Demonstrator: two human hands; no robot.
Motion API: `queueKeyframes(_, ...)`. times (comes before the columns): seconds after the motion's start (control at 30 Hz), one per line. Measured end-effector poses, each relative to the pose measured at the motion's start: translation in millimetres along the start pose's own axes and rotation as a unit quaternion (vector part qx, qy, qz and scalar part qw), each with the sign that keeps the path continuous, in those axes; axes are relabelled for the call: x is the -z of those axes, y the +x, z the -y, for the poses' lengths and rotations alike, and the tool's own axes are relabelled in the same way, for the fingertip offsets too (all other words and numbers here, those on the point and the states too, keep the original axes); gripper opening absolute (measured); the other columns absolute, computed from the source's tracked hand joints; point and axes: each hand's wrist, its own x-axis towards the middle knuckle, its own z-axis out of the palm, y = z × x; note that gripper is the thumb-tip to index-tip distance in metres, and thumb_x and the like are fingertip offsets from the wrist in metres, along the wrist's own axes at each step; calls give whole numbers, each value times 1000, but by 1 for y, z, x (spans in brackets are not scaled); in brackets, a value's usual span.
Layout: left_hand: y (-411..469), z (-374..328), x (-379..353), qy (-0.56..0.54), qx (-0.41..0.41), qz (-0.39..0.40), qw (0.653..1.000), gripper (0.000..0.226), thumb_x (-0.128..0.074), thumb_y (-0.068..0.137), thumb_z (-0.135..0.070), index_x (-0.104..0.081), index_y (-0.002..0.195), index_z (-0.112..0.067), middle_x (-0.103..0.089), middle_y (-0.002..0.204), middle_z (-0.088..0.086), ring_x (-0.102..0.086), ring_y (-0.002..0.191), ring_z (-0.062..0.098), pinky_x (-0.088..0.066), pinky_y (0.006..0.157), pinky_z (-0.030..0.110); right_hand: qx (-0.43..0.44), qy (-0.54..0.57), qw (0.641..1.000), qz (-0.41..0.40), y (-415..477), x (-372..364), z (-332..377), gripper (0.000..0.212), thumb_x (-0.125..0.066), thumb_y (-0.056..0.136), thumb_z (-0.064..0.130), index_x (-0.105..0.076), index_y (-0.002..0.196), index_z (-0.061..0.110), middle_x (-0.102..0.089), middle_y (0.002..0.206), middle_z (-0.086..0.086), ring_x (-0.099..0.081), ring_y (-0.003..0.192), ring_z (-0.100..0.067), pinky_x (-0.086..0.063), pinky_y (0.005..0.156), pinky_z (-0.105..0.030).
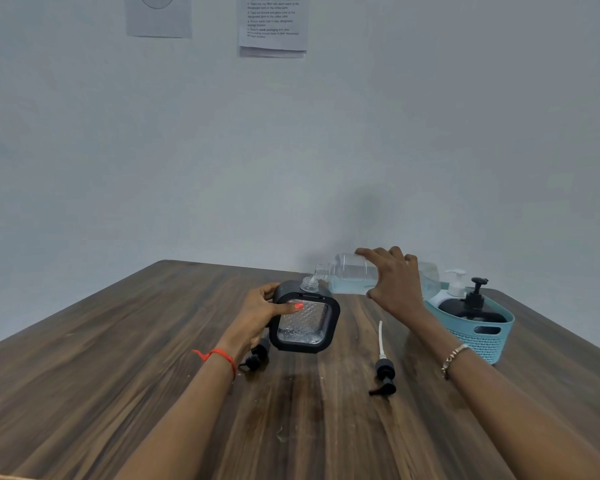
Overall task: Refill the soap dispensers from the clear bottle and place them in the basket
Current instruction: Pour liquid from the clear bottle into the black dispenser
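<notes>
Left hand: the left hand (257, 313) is curled round the left side of the square dispenser (305, 323). Its thumb lies across the clear quilted face, and it holds the dispenser tilted.
Right hand: the right hand (394, 282) grips the clear bottle (350, 273) from above, round its middle. The bottle is tipped on its side with its mouth at the dispenser's open neck.
Dispenser: mid worktop (153, 341), pump off. The black frame looks stiff and the clear panel is probably slick, so the frame edges are the surer hold.
Bottle: part full of pale blue liquid. Its weight likely shifts as it tips and the thin walls may flex, so a grip round the body suits it.
Pumps: one pump (383, 368) with a white tube lies near and right of the dispenser. A second pump (257, 356) lies under the left wrist.
Basket: the basket (482, 336) at the right holds a white dispenser (455, 284) and a black dispenser (471, 306).
</notes>
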Motion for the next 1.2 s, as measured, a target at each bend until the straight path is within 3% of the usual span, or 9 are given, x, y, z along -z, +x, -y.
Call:
queueKeyframes(0.67,-6,-1,-1,-21,-4,-6,1000,45,-73,69,8,-61,111,-4,-68,97,5,-67,83,17,-54,56,21,14,-12,1000,-24,-1,-2,2,72,-72,50,-2,-60,115,25,-69,101,0,-56,88,-27,-38,81,-41)
queueKeyframes(1.2,-12,-2,-4,-34,-7,-12,999,40,-72,69,12,-62,104,-4,-69,90,3,-66,78,16,-54,53,21,7,8,1000,-2,-2,3,5,73,-68,54,-2,-56,120,26,-66,109,1,-52,95,-25,-34,85,-40)
